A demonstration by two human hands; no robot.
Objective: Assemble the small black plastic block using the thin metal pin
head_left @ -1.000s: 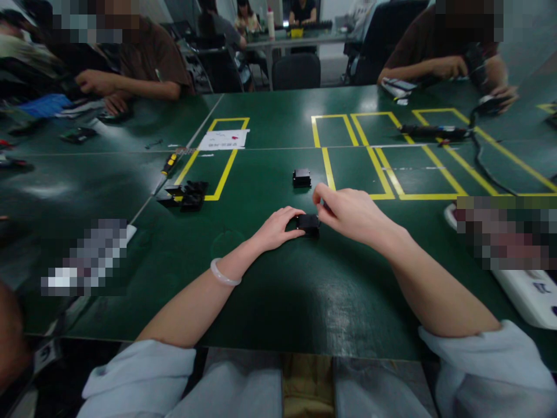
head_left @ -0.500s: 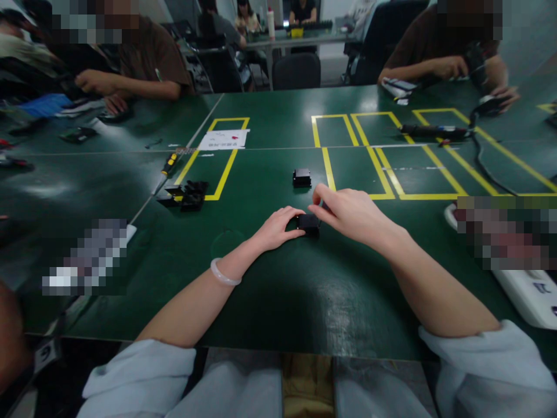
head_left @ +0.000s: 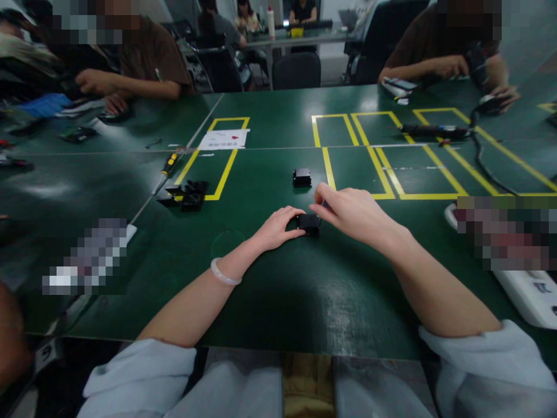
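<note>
A small black box-shaped part lies on the green table. My left hand grips its left end, thumb on the near side and fingers on the far side. Over the right end of that part, my right hand is closed, with the index finger bent toward the thumb. Whatever may be between those fingertips is too small or hidden to make out. A second black box-shaped part sits just beyond, untouched by either hand.
Black plastic pieces and a yellow-and-black screwdriver are at the left. A paper label and yellow tape outlines mark the table. A corded black tool lies at the right. Two people sit opposite.
The fingers of my right hand have shifted very slightly at the box's right end. My left hand and the box stay in place.
</note>
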